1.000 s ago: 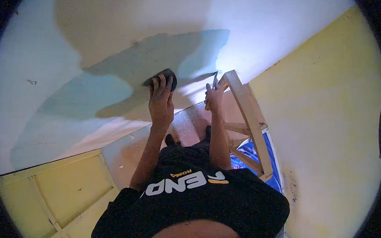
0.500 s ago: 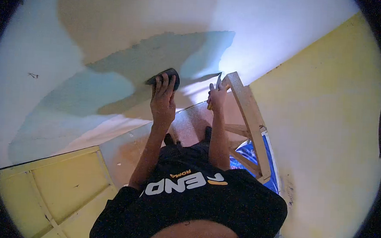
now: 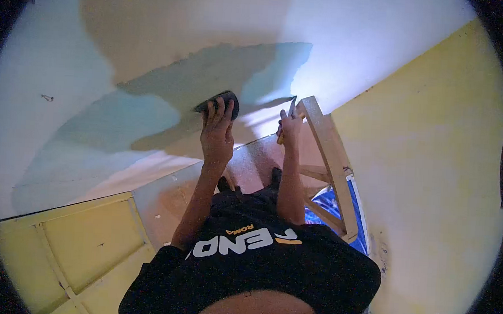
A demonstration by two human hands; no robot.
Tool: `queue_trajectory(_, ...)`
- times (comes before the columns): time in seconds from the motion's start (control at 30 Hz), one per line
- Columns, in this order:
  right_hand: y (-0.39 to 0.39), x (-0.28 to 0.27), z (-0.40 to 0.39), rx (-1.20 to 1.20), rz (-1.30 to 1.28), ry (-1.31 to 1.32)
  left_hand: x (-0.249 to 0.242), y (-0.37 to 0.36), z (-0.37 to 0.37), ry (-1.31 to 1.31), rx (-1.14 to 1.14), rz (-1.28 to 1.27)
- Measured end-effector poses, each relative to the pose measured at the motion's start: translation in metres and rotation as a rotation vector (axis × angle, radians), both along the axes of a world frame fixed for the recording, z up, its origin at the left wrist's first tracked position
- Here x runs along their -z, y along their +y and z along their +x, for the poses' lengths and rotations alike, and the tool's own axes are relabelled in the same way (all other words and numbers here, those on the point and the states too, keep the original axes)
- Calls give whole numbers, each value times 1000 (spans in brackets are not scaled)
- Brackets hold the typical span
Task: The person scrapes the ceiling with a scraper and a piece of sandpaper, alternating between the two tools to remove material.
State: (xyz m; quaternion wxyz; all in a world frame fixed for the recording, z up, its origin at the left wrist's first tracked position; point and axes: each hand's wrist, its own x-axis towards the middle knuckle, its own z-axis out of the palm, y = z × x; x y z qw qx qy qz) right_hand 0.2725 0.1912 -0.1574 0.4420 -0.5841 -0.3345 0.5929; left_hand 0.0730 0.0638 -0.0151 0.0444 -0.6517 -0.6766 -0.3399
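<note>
Here, the left grip (image 3: 217, 135) clamps a dark rounded object (image 3: 228, 100), the right grip (image 3: 290, 128) a bladed tool (image 3: 292, 107).

Left hand (image 3: 216, 140) reaches with extended fingers (image 3: 220, 111); right hand (image 3: 290, 128) is curled.

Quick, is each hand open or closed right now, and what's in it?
Left hand: fingers over a black, rounded tool, holding it.
Right hand: closed around a narrow tool with a yellowish handle and pointed metal blade.
</note>
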Motion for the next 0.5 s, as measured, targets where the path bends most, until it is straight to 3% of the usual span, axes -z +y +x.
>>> queue_trajectory(0.13,2,-3,-7,115,-14,-74,4,0,0,14,-12,-28)
queue_trajectory(0.23,-2,-1,-4,55,14,15,3,1,1,28,-19,-46)
queue_trajectory(0.33,-3,13,-7,71,63,-65,0,3,5,50,-38,-58)
queue_trajectory(0.47,19,51,5,6,-51,34,-6,-2,4,8,-12,-42)
queue_trajectory(0.5,18,39,2,27,-26,0,-5,0,4,28,-22,-49)
